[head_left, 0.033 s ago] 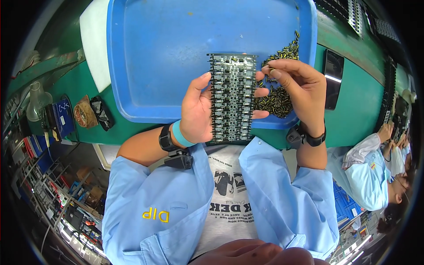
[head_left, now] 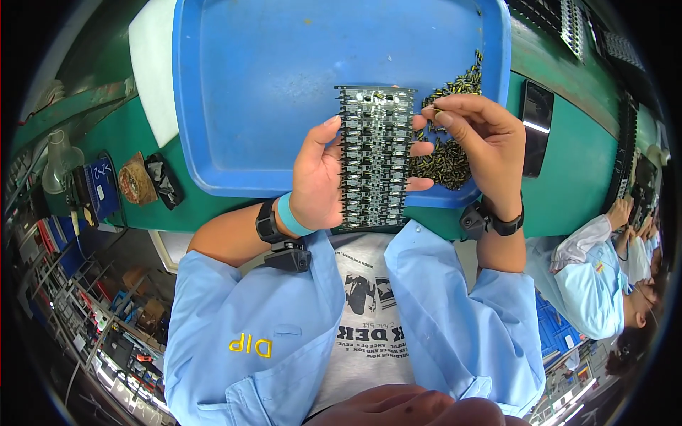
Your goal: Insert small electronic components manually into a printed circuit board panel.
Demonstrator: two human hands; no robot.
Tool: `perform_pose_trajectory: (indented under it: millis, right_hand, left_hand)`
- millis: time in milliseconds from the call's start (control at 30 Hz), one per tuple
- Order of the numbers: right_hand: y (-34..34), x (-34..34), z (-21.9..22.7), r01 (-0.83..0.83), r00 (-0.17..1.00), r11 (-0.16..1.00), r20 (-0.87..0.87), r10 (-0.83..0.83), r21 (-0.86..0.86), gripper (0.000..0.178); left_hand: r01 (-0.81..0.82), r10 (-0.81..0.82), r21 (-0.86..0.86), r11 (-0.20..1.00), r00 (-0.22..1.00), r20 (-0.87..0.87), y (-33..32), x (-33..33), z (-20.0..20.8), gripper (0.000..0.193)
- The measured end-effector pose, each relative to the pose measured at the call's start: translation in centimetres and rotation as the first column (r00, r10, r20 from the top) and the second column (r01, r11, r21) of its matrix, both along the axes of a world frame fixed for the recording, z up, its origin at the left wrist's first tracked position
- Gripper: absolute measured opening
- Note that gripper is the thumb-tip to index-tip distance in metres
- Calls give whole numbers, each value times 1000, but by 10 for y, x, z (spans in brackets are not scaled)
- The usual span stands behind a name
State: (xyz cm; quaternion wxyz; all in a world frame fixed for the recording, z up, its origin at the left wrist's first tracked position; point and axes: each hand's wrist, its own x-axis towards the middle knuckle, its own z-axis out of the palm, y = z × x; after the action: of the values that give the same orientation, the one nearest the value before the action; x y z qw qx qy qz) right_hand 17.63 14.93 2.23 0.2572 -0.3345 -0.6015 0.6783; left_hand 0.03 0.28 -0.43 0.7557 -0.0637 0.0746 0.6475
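Note:
A dark circuit board panel (head_left: 375, 156), with rows of small parts and toothed side edges, is gripped upright in my left hand (head_left: 315, 177). The thumb lies along its left edge, and fingertips show past its right edge. Close to the panel's upper right, my right hand (head_left: 494, 145) is closed in a pinch of thumb and forefinger. Whatever sits in that pinch is too small to make out. Behind and below those fingertips lies a heap of small black-and-yellow cylindrical components (head_left: 444, 163), in the right part of a blue tray (head_left: 263, 92).
A black phone (head_left: 536, 131) lies right of the tray on the green tabletop (head_left: 568, 160). White foam (head_left: 151, 78) touches the tray's left side. Farther left are a tape roll (head_left: 136, 179) and a blue box (head_left: 101, 188). Another person (head_left: 586, 284) works at far right.

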Motion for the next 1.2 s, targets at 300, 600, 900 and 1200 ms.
perform_pose_trajectory:
  millis: [300, 600, 900, 1200]
  right_hand:
    - [-18, -16, -5, -41, 998, 878, 68, 10, 477, 26]
    - [-27, -22, -8, -38, 993, 807, 113, -35, 589, 26]
    - [-28, -25, -8, 26, 994, 814, 72, -83, 580, 27]
    - [-28, -24, -7, 15, 993, 752, 80, -90, 659, 25]
  left_hand:
    - [57, -55, 27, 998, 995, -79, -7, 3, -10, 65]
    - [74, -74, 7, 997, 995, -73, -9, 2, -10, 59]
    - [92, -93, -13, 996, 987, -129, -8, 2, -6, 59]
    - [111, -110, 5, 994, 988, -109, -8, 1, -6, 59]
